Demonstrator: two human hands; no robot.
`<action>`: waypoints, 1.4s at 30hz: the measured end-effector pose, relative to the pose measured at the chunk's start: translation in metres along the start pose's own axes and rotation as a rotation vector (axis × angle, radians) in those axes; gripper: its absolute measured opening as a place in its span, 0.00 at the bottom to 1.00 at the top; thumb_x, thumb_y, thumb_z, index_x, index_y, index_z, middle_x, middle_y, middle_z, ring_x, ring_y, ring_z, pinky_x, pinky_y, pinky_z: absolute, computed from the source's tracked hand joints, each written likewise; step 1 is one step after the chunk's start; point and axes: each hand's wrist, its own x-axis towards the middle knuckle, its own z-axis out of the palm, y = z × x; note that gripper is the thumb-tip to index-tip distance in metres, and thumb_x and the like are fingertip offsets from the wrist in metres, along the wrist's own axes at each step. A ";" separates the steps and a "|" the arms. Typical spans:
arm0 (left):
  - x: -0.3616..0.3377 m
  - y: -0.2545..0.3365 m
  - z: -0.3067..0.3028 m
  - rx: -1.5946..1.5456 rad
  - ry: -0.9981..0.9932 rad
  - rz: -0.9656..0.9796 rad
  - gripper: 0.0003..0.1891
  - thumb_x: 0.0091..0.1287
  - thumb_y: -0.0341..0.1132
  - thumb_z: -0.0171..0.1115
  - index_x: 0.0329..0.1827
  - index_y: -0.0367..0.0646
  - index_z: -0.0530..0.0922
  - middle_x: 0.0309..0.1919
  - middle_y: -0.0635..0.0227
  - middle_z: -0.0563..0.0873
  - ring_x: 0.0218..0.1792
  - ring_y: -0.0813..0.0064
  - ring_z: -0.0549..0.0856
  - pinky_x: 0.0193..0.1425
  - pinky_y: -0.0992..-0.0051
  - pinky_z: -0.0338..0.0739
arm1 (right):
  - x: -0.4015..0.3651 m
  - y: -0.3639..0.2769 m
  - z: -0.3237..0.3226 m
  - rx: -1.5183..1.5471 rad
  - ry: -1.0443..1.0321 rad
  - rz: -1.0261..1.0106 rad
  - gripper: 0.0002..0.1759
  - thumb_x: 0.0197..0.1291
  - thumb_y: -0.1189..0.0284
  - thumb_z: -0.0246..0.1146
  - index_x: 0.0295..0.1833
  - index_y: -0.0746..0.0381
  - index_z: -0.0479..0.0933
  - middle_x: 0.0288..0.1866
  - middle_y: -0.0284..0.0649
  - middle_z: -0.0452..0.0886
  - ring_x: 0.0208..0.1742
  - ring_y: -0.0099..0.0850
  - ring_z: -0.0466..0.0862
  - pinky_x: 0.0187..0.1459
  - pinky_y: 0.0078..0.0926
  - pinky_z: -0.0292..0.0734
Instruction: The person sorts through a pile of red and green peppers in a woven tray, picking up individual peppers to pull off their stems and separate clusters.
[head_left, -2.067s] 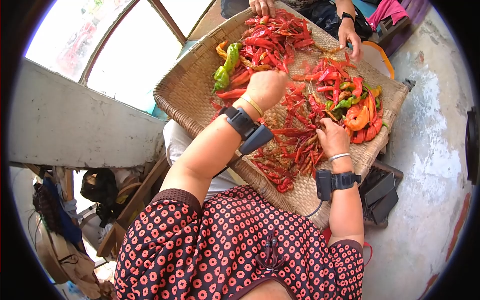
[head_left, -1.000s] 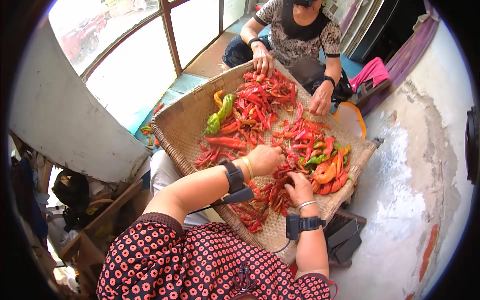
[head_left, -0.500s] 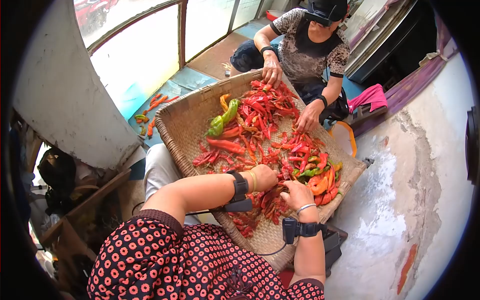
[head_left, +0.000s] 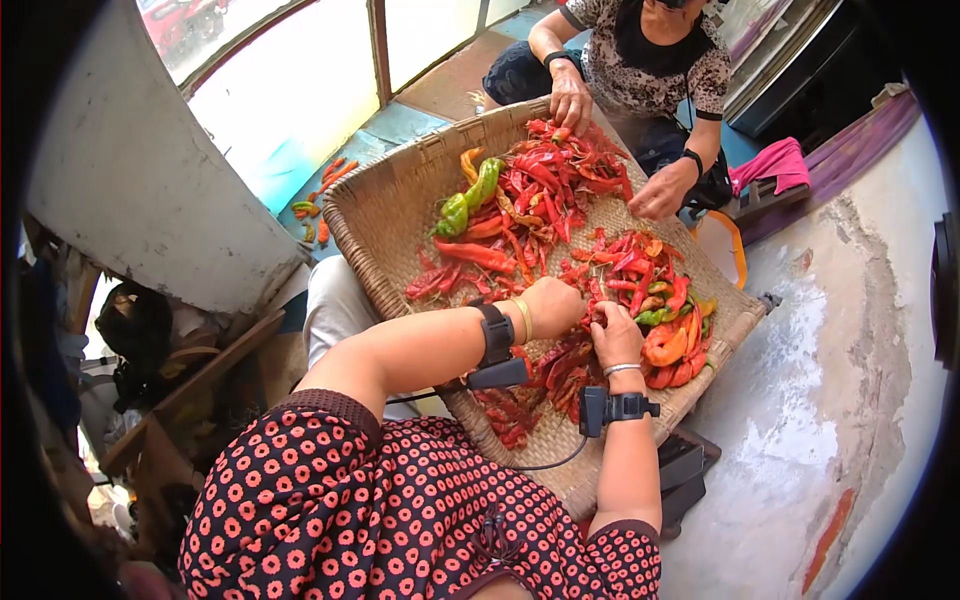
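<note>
A shallow woven basket (head_left: 390,215) full of chili peppers lies in front of me. My left hand (head_left: 553,306) is closed above the middle of the peppers, its fingertips turned down and what they hold hidden. Close beside it, my right hand (head_left: 615,335) pinches a red chili pepper (head_left: 597,292) between thumb and fingers. Dark red dried chilies (head_left: 565,372) lie under both hands. To the right of my right hand are orange peppers (head_left: 668,345). Two twisted green peppers (head_left: 470,200) rest nearer the far left side, next to a large red heap (head_left: 545,180).
Across the basket a co-worker (head_left: 655,60) reaches both hands to its far side. Loose peppers (head_left: 325,185) lie on the blue floor at left. A peeling wall (head_left: 800,370) stands at right, with a pink cloth (head_left: 770,165) and orange-rimmed bucket (head_left: 738,250) nearby.
The view has shifted, so the basket appears farther up and right. My hands have come closer together over the peppers. The co-worker's hand on the right has lifted away from the chilies toward the rim.
</note>
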 end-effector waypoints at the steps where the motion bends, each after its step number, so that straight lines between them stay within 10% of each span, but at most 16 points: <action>1: 0.000 0.001 -0.004 -0.020 -0.022 -0.035 0.05 0.53 0.33 0.57 0.29 0.44 0.80 0.26 0.62 0.83 0.30 0.64 0.84 0.31 0.66 0.78 | 0.001 0.002 0.003 0.128 -0.017 0.009 0.17 0.44 0.74 0.65 0.43 0.57 0.74 0.36 0.41 0.77 0.39 0.41 0.79 0.40 0.34 0.75; 7: 0.002 -0.010 -0.012 -0.197 0.023 -0.198 0.09 0.57 0.38 0.56 0.36 0.44 0.78 0.29 0.61 0.81 0.34 0.60 0.82 0.36 0.62 0.76 | -0.004 0.007 0.011 0.815 -0.089 0.236 0.06 0.50 0.80 0.59 0.36 0.64 0.77 0.26 0.30 0.78 0.26 0.16 0.76 0.28 0.15 0.71; 14: 0.003 0.001 -0.006 -0.623 0.157 -0.019 0.11 0.55 0.36 0.58 0.39 0.43 0.80 0.27 0.57 0.82 0.33 0.59 0.82 0.36 0.63 0.75 | -0.004 -0.001 -0.005 1.088 -0.124 0.410 0.05 0.55 0.80 0.58 0.38 0.65 0.76 0.26 0.29 0.77 0.24 0.15 0.75 0.25 0.13 0.69; 22: 0.001 -0.008 -0.001 -0.168 0.169 -0.196 0.16 0.54 0.31 0.59 0.47 0.43 0.74 0.38 0.62 0.77 0.34 0.59 0.82 0.34 0.64 0.77 | -0.001 -0.002 0.011 0.149 0.089 -0.012 0.13 0.48 0.70 0.64 0.41 0.60 0.77 0.35 0.41 0.76 0.38 0.37 0.78 0.42 0.33 0.73; 35: 0.006 -0.017 -0.017 -0.046 -0.011 -0.058 0.11 0.53 0.33 0.57 0.39 0.51 0.81 0.30 0.62 0.81 0.33 0.61 0.82 0.33 0.65 0.77 | -0.006 0.001 0.009 0.097 -0.130 -0.024 0.07 0.42 0.75 0.65 0.30 0.61 0.76 0.30 0.44 0.75 0.33 0.43 0.78 0.35 0.34 0.73; 40: 0.008 -0.048 -0.039 -0.556 0.337 -0.230 0.11 0.52 0.33 0.60 0.39 0.47 0.81 0.30 0.61 0.82 0.33 0.60 0.82 0.38 0.66 0.76 | -0.005 0.003 0.001 0.132 -0.222 -0.013 0.06 0.47 0.71 0.63 0.30 0.61 0.78 0.33 0.43 0.76 0.37 0.43 0.78 0.39 0.36 0.74; 42: 0.009 -0.058 -0.048 -0.201 0.569 -0.434 0.17 0.54 0.37 0.60 0.47 0.47 0.76 0.37 0.62 0.80 0.37 0.58 0.80 0.39 0.64 0.76 | -0.006 0.001 0.000 0.109 -0.221 -0.019 0.07 0.48 0.69 0.63 0.31 0.62 0.78 0.34 0.43 0.76 0.38 0.42 0.78 0.40 0.36 0.74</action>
